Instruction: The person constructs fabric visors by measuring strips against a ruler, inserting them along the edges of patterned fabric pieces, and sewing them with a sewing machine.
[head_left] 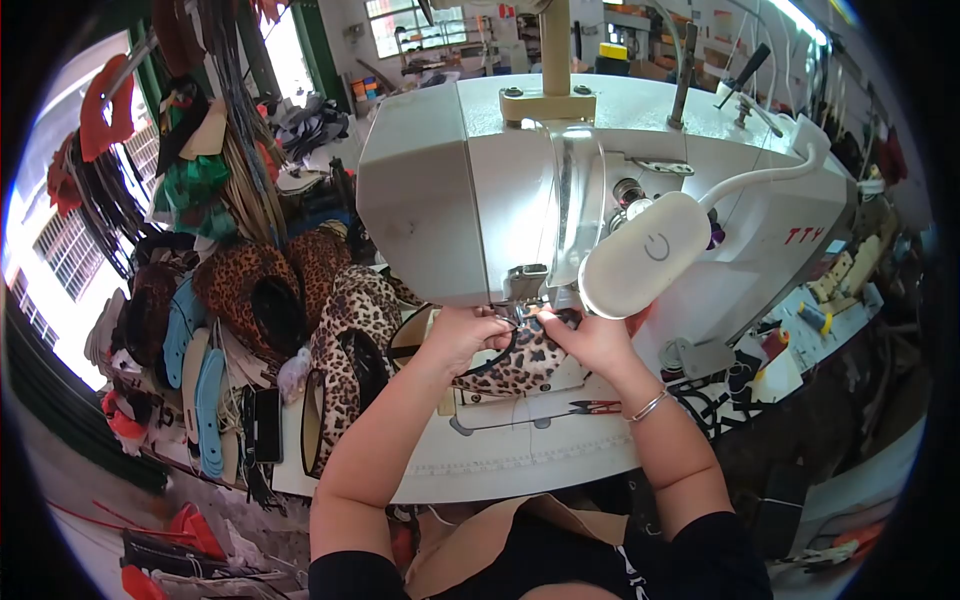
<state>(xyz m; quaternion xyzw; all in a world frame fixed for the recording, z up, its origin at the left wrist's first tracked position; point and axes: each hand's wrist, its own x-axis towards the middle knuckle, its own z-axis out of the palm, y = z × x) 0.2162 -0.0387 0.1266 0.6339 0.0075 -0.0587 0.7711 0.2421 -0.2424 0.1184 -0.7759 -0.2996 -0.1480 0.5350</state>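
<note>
Under the needle area of a white sewing machine [420,190] lies a leopard-print fabric piece [520,362] with a dark edge. My left hand [465,335] has its fingers closed on the piece's left edge, close to the presser foot [522,312]. On the other side, my right hand [592,342] grips the fabric, thumb on top toward the foot; its other fingers are mostly hidden. Red-handled thread snips [596,407] rest on the white machine bed [520,470], to the front of the fabric.
A white lamp [645,255] hangs just above my right hand. More leopard-print pieces [350,340] are heaped left of the machine, beside a black phone [266,425] and blue straps [208,410]. Thread spools [815,318] stand on the right-hand table. Straps [235,130] hang at the upper left.
</note>
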